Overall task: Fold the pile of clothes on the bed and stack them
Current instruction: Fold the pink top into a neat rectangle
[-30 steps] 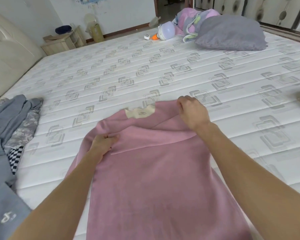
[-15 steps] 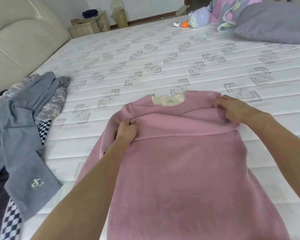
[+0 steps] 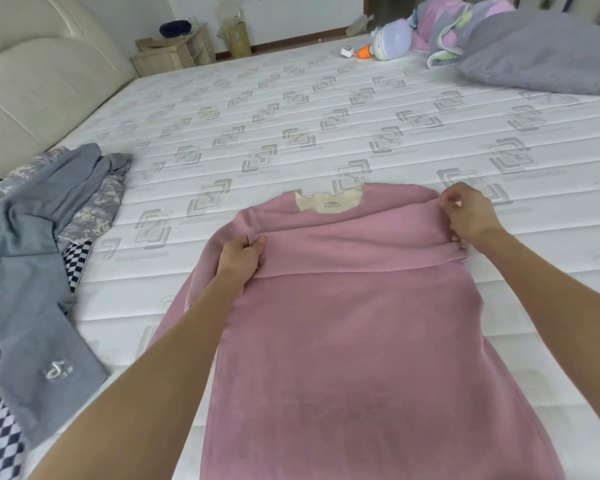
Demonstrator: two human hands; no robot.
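- Head view: pink garment [image 3: 354, 341] lies flat on the mattress [image 3: 291, 109], collar end folded over.
- Handling, judged: soft, light, limp fleece (will sag if lifted); best held at the fold's two ends.
- Left hand [image 3: 239, 259]: fingers curled, pinching the fold edge.
- Right hand [image 3: 471, 216]: fingers bent, pinching the far shoulder.

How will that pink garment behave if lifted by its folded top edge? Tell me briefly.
The pink garment will probably droop: it lies limp on the mattress, creased where the left hand and right hand pinch it. It looks thick and fleecy, so likely grippy rather than slippery, and not fragile.
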